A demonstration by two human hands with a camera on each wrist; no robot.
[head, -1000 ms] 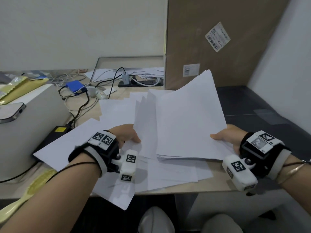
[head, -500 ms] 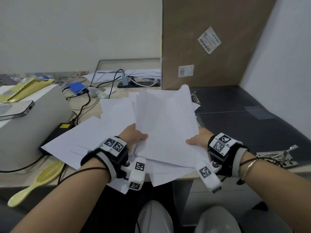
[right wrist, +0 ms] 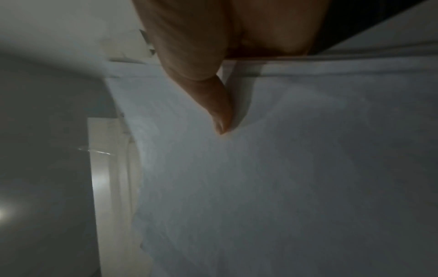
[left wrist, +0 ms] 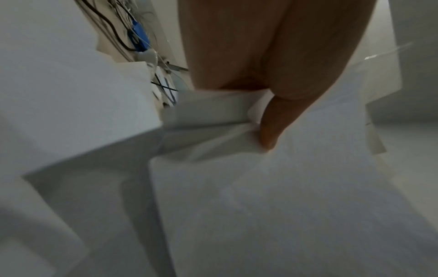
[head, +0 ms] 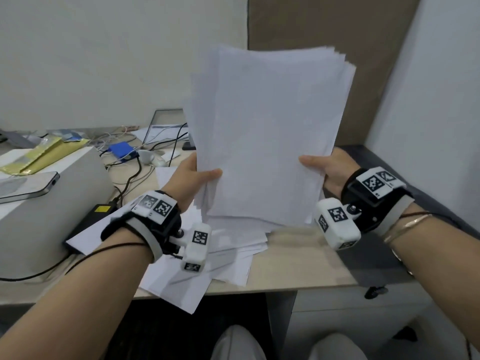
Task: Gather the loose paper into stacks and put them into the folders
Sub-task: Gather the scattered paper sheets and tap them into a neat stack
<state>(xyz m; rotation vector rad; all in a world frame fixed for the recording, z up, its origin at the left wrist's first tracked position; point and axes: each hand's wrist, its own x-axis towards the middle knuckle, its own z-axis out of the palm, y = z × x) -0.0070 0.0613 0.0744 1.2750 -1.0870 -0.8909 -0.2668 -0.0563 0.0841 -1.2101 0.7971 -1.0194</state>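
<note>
A thick stack of white paper (head: 267, 131) stands upright above the desk, its sheets unevenly aligned at the top. My left hand (head: 197, 175) grips its left edge, thumb across the front face; the left wrist view shows that thumb (left wrist: 272, 121) pressed on the stack of paper (left wrist: 284, 187). My right hand (head: 319, 166) grips the right edge the same way, its thumb (right wrist: 218, 112) lying on the sheet (right wrist: 296, 168). More loose sheets (head: 220, 253) lie scattered on the desk under the stack. A dark folder (head: 384, 162) lies flat at the right, mostly hidden.
A grey printer (head: 52, 203) with a phone (head: 26, 185) on top stands at the left. Cables, a blue box (head: 122, 149) and a black adapter (head: 98, 214) crowd the back left. A tall brown cardboard box (head: 324, 35) stands behind the stack. The desk's front edge (head: 298, 284) is near.
Both hands have lifted the gathered sheets off the desk and turned them from lying tilted to standing upright in front of me.
</note>
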